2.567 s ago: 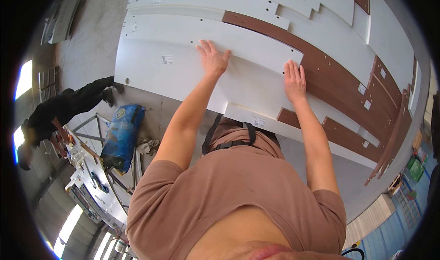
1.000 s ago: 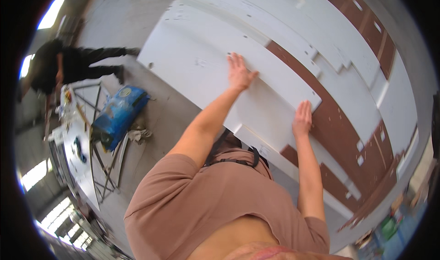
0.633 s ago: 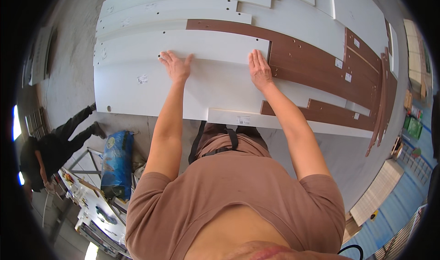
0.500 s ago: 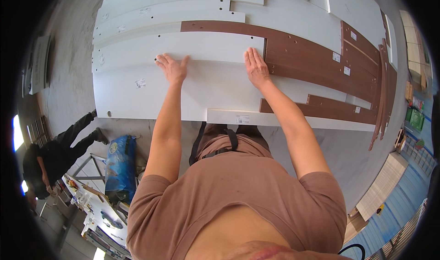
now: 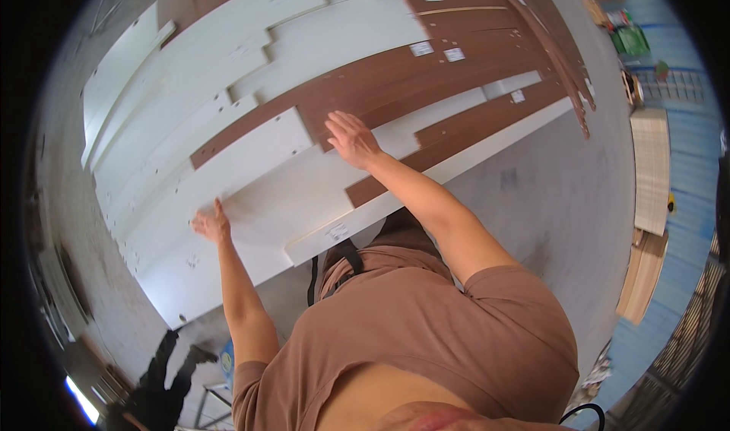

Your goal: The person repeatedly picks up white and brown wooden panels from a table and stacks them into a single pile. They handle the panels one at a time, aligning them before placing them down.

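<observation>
The left hand (image 5: 213,223), thumb spread from the fingers and gripping nothing, is at the near edge of a narrow white panel (image 5: 255,151), which lies over a wider white panel (image 5: 281,210). The right hand (image 5: 354,141), flat and empty, is just beyond the narrow panel's right end, near a brown panel (image 5: 357,89) (whether it touches, I cannot tell)

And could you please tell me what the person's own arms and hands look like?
The left hand and right hand are ungloved, and the forearms are bare, with no watch or bracelet visible. The brown sleeves are short and plain.
</observation>
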Tool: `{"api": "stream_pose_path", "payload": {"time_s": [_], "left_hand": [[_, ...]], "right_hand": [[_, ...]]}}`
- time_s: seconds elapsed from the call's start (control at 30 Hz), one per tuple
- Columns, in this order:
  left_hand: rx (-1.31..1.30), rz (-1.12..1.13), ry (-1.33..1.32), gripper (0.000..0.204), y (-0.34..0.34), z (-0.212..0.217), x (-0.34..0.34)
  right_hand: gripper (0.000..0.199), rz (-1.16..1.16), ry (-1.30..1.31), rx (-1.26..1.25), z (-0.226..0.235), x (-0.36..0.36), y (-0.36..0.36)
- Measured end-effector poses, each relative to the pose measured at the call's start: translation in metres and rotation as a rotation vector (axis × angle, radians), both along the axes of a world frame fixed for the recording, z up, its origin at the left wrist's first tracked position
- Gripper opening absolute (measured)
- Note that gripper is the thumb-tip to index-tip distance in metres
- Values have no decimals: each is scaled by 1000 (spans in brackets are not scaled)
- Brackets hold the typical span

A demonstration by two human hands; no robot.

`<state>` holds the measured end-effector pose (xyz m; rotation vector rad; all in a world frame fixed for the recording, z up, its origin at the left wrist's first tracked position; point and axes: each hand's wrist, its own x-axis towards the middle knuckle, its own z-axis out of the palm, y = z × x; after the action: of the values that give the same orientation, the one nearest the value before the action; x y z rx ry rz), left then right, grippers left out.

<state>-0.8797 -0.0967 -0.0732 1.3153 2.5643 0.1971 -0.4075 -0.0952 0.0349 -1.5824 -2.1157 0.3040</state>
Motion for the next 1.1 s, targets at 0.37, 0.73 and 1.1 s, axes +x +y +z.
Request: {"api": "stream_pose_path", "payload": {"time_s": [0.37,0.73,1.1], "left_hand": [[257,-177,-112,67,-57,61,274],[365,-520,-473,49,-84,102,543],[166,-314,-372,49,-105,119,615]], "right_hand": [[32,-403,-70,32,-12,380,-90],[36,-669,-153,-90,-9,632,-169],[47,-787,-368,-121,8,827,-103]]}}
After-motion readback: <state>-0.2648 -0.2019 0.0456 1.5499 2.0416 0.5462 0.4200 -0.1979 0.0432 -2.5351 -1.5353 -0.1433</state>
